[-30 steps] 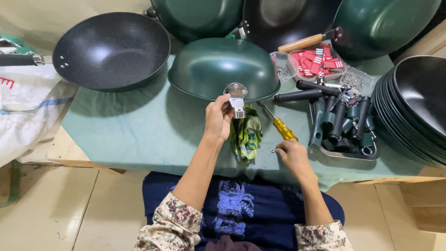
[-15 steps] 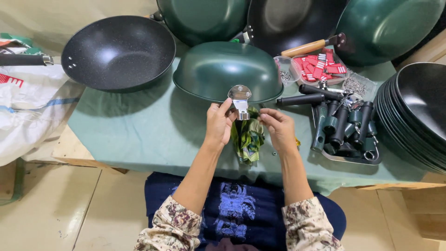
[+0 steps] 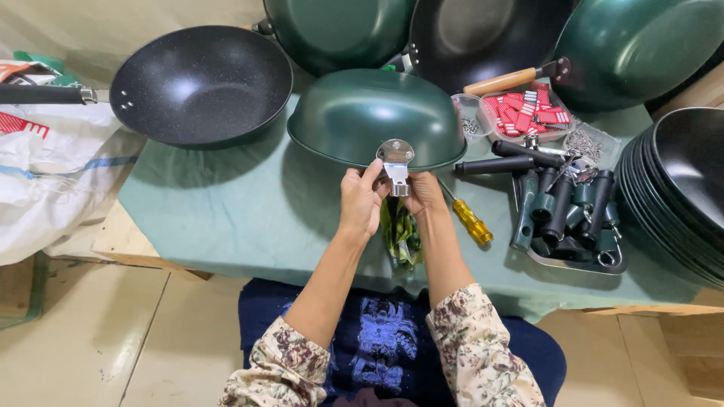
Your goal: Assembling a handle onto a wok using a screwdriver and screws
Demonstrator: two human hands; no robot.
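Note:
My left hand [image 3: 360, 200] and my right hand [image 3: 423, 193] both hold a shiny metal handle bracket [image 3: 395, 164] upright between them, over the green cloth. A crumpled green plastic wrapper [image 3: 400, 235] hangs below my hands. Just behind the bracket lies an upside-down green wok [image 3: 375, 114]. A yellow-handled screwdriver [image 3: 469, 218] lies on the cloth to the right of my right wrist.
A black wok with handle [image 3: 200, 83] sits at the left. More green and black woks [image 3: 483, 38] stand behind. A tray of black handles [image 3: 569, 218], red tags [image 3: 524, 107], a screw box [image 3: 587, 143] and stacked black woks [image 3: 682, 196] fill the right. A white sack [image 3: 45, 181] lies left.
My right hand left the screwdriver on the cloth and came up to the bracket, joining my left hand on it.

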